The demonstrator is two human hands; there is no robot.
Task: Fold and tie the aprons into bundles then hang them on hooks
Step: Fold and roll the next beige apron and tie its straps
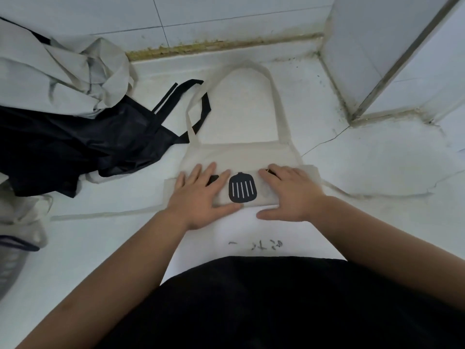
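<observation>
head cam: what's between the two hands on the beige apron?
In the head view, the black spatula print on the folded beige apron lies between the left hand and right hand.

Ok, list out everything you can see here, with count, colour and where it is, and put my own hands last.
Folded beige cloth apron with black spatula print: one, beige, centre of the floor, neck loop toward the wall.
Apron waist ties: two, beige, trailing left and right.
Crumpled black apron: one, black, left.
Crumpled beige cloth pile: one, beige, upper left, partly over the black apron.
Grey slatted basket: one, left edge, cut off.
White tiled floor: white, cracked at right.
Left hand: flat on the fold.
Right hand: flat on the fold.
</observation>
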